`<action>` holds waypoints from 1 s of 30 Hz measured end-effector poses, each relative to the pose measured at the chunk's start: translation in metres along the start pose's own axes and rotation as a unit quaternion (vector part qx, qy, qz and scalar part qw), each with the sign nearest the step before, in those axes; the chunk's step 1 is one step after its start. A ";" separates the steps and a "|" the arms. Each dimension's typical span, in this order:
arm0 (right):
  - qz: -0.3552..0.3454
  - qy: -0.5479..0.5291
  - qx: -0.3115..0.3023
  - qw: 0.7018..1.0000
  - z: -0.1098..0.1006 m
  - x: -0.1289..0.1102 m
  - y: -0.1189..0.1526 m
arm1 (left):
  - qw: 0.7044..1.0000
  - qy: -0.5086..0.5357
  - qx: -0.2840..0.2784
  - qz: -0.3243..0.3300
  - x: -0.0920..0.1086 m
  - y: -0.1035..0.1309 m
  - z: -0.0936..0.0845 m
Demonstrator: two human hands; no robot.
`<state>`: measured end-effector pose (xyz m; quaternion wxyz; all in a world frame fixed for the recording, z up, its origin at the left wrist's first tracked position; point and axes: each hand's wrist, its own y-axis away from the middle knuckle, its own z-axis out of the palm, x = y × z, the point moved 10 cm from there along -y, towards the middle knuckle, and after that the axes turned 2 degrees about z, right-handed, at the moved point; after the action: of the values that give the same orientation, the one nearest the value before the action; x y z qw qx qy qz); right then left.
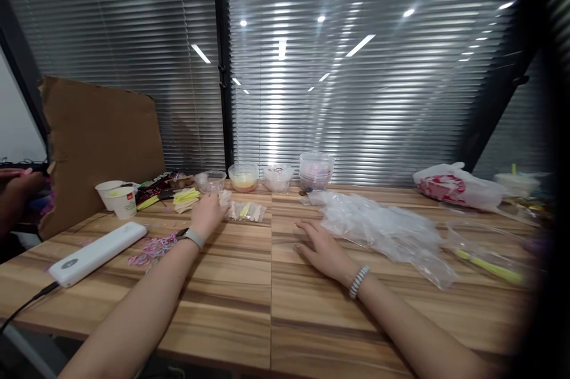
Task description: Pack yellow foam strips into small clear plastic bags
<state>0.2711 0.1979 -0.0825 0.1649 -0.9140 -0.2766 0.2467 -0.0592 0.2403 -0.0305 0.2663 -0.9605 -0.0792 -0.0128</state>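
Note:
My left hand (pixel 207 215), with a watch at the wrist, reaches to the left of a row of small clear packets (pixel 247 211) holding yellow and cream pieces. The back of the hand hides most of its fingers, so a grip cannot be made out. Just left of it lies a stack of yellow and cream strips (pixel 184 199). My right hand (pixel 324 249), with a striped band at the wrist, lies palm down on the table, fingers apart and holding nothing. Right beside it spreads a pile of clear plastic bags (pixel 383 224).
Along the back stand plastic bowls (pixel 243 178) and a bowl stack (pixel 316 172). At left are paper cups (pixel 122 204), a white corded device (pixel 98 253), small colourful rings (pixel 154 248) and a cardboard panel (pixel 104 135). Another person's hand (pixel 18 189) is beyond it. A knotted bag (pixel 458 186) sits right.

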 end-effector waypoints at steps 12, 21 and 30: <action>-0.003 0.016 -0.137 0.991 0.015 -0.019 0.010 | 0.999 -0.016 -0.041 0.009 -0.012 -0.004 0.025; -0.023 0.031 -0.147 0.988 0.014 -0.025 0.010 | 0.998 -0.021 -0.055 0.011 -0.010 -0.002 0.028; -0.044 0.032 -0.152 0.987 0.012 -0.027 0.012 | 1.000 -0.017 -0.009 -0.007 -0.008 0.002 0.011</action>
<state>0.2503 0.1744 -0.0876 0.0437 -0.9229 -0.3450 0.1652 -0.0673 0.2425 -0.0415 0.2561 -0.9624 -0.0905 0.0006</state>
